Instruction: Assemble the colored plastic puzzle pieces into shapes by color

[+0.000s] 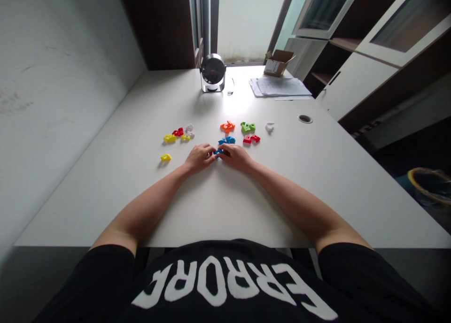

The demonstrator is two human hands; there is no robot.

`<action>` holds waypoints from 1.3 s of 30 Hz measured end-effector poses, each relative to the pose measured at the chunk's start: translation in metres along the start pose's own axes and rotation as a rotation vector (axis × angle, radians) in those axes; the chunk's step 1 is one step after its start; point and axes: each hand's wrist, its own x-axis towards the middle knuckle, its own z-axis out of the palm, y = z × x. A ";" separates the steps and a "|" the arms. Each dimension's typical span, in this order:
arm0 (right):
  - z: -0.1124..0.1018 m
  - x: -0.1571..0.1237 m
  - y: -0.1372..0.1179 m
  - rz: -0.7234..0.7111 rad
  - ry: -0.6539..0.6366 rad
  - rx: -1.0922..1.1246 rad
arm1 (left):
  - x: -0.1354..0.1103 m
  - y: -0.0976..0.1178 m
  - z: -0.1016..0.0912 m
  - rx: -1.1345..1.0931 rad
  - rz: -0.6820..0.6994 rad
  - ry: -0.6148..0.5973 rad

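My left hand (pixel 199 157) and my right hand (pixel 237 157) meet at the middle of the white table (pixel 225 205), fingers pinched together on a small blue plastic piece (pixel 218 151) between them. Just beyond lie more blue pieces (pixel 227 140). Further back are orange pieces (pixel 227 126), green pieces (pixel 247 126), red pieces (pixel 251 138) and a white piece (pixel 269 126). To the left sit a red piece (pixel 178 132), white pieces (pixel 189 128), yellow pieces (pixel 169 138) and a lone yellow piece (pixel 165 157).
A small round fan (pixel 213 72) stands at the table's far edge. A stack of papers (pixel 280 86) and a small cardboard box (pixel 278 62) lie at the far right. A cable hole (pixel 305 119) is in the tabletop. Cabinets stand on the right.
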 end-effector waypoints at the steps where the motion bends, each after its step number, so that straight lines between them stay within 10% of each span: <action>1: 0.000 0.000 -0.001 0.002 -0.003 -0.003 | 0.000 0.000 0.000 -0.001 0.002 0.003; 39: -0.002 0.001 -0.003 0.001 -0.005 -0.005 | -0.001 0.001 -0.001 -0.004 -0.003 -0.003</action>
